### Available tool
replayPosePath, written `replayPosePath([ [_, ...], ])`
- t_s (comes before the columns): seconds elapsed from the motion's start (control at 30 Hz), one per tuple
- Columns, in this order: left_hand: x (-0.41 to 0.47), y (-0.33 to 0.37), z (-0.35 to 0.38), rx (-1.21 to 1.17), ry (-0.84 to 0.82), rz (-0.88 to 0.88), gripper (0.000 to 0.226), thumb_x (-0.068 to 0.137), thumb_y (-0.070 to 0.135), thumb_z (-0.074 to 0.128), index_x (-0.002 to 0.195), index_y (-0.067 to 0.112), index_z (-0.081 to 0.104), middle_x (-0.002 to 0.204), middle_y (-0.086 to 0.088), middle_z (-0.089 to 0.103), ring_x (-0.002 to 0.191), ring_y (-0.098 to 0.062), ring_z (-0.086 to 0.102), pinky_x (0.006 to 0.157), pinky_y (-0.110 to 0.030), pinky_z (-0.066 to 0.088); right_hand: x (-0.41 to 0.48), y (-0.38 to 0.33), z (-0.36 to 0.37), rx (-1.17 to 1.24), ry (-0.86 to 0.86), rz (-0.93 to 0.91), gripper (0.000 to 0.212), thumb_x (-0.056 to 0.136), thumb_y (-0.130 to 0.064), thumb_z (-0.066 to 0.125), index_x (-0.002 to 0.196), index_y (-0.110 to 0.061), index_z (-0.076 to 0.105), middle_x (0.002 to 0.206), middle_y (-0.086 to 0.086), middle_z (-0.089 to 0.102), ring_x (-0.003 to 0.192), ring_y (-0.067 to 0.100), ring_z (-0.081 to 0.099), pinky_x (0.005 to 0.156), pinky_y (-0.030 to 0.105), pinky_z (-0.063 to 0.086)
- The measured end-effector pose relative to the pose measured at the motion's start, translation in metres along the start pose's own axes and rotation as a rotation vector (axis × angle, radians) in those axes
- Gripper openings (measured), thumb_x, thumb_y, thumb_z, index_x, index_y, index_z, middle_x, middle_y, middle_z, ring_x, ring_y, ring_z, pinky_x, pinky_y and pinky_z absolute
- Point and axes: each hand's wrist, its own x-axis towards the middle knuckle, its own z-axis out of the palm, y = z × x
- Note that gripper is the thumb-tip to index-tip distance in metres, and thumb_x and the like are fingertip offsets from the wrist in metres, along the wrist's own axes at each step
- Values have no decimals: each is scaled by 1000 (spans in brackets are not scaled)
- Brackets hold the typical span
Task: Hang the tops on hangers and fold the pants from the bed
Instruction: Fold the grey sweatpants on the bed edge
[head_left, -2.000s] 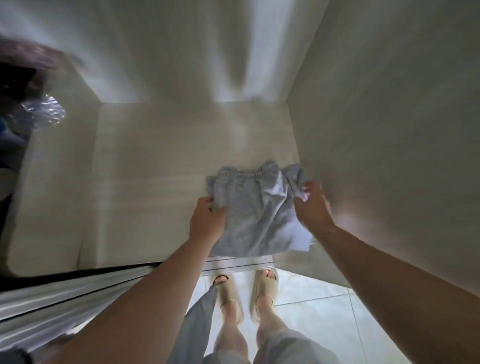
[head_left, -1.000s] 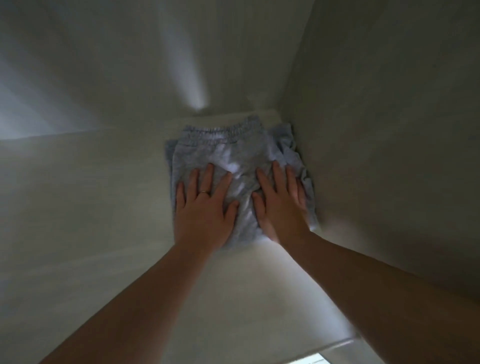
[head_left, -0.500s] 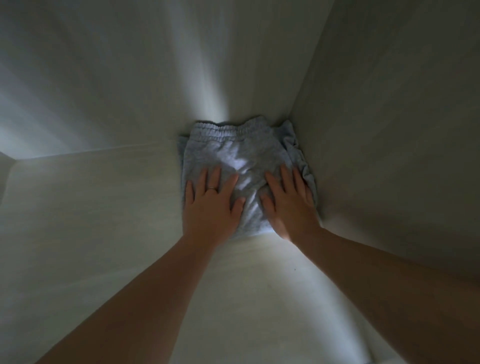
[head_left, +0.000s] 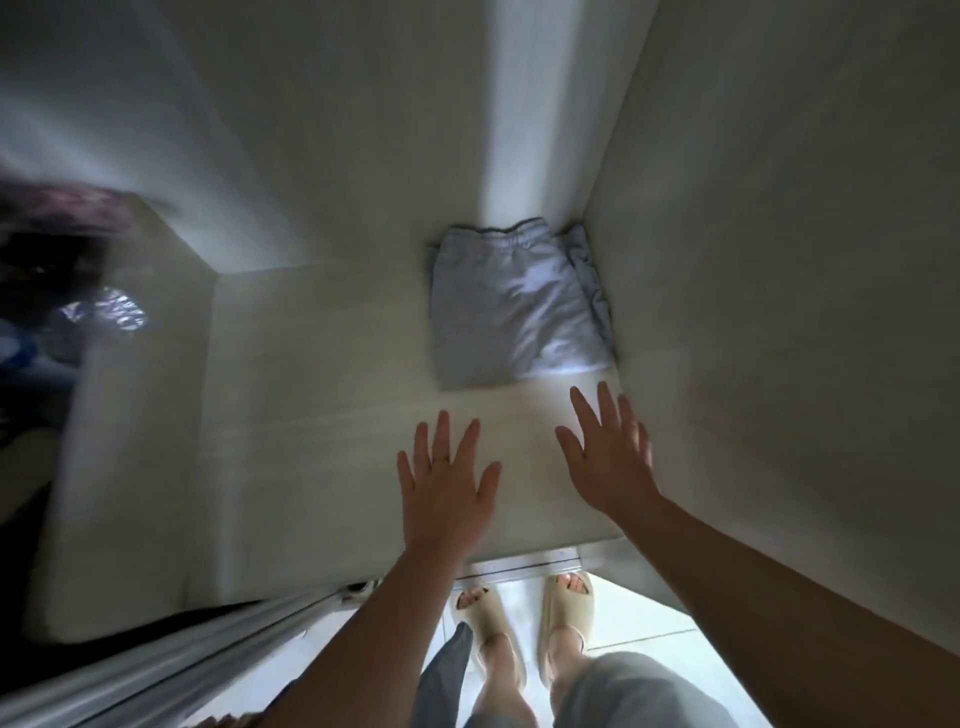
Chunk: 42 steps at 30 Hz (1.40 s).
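Item: folded grey pants (head_left: 514, 306), laid on the shelf (head_left: 322, 415) just beyond left hand (head_left: 447, 488) and right hand (head_left: 613, 457), both spread, nothing held. Risk: the bunched edge on the right-hand side could be snagged, the fold undone.

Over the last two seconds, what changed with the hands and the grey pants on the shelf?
The left hand and right hand slid the folded grey pants from the shelf front into its back right corner, pressed them flat, then let go and drew back, open. The pants stay folded, waistband rearward.
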Motion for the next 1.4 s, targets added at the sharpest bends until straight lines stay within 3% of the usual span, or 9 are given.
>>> replayPosePath([
  [0.2, -84, 3, -48, -64, 10, -38, 63, 101, 62, 29, 158, 41, 13, 169, 3, -1, 155, -23, -6, 123, -51, 3, -82, -6, -34, 48, 11, -89, 61, 104, -50, 31, 160, -31, 15, 169, 2, -1, 154, 31, -1, 122, 52, 10],
  [0.33, -143, 2, -63, -6, 61, 7, 65, 99, 66, 20, 158, 41, 10, 169, 1, -1, 155, -25, -9, 123, -52, 1, -131, 2, -42, -38, 18, -252, 62, 103, -53, 27, 160, -34, 9, 169, 1, -6, 155, 28, -7, 122, 48, 3],
  [0.47, -193, 13, -60, 33, 105, 5, 72, 92, 72, 9, 158, 43, 12, 169, 2, 3, 155, -25, -7, 122, -52, 2, -167, 16, -48, -72, 7, -427, 63, 103, -55, 27, 159, -38, 5, 168, -5, -13, 154, 23, -13, 122, 44, -2],
  [0.57, -225, 29, -51, 12, 191, -31, 70, 94, 70, 14, 157, 41, 22, 168, 0, 13, 155, -28, 4, 121, -54, 10, -185, 32, -52, -95, 3, -527, 63, 102, -57, 24, 159, -38, 3, 166, -7, -16, 154, 22, -13, 122, 44, -3],
  [0.7, -264, 59, -35, -9, 256, -153, 70, 93, 71, 11, 157, 43, 21, 169, 3, 10, 155, -26, 3, 122, -53, 8, -205, 62, -60, -138, -13, -635, 62, 103, -56, 22, 158, -41, -1, 158, -14, -28, 154, 20, -16, 122, 43, -4],
  [0.83, -302, 92, -19, -64, 281, -289, 75, 91, 74, 6, 158, 43, 13, 169, 4, 3, 156, -24, -6, 123, -52, 1, -226, 93, -68, -173, -46, -759, 62, 102, -57, 19, 158, -40, -1, 166, -10, -19, 154, 20, -16, 122, 44, -4],
  [1.03, -373, 136, 1, -135, 342, -449, 73, 91, 73, 9, 158, 44, 9, 169, 6, 0, 155, -23, -8, 124, -50, -1, -268, 123, -74, -166, -76, -940, 78, 89, -67, -6, 160, -36, 0, 167, -9, -15, 154, 19, -12, 123, 45, -1],
  [1.13, -416, 150, 15, -169, 364, -546, 77, 88, 75, 5, 158, 44, 9, 169, 9, -3, 154, -20, -13, 122, -47, -6, -293, 132, -70, -173, -100, -1027, 73, 92, -66, -2, 159, -38, -2, 167, -9, -14, 155, 18, -11, 123, 44, -1],
  [1.4, -540, 171, 73, -275, 474, -884, 66, 96, 71, 21, 156, 48, 8, 168, 11, 0, 154, -15, -13, 123, -44, -6, -373, 131, -36, -247, -249, -1318, 64, 102, -58, 22, 158, -41, -1, 166, -13, -12, 154, 17, -11, 122, 44, -5],
])
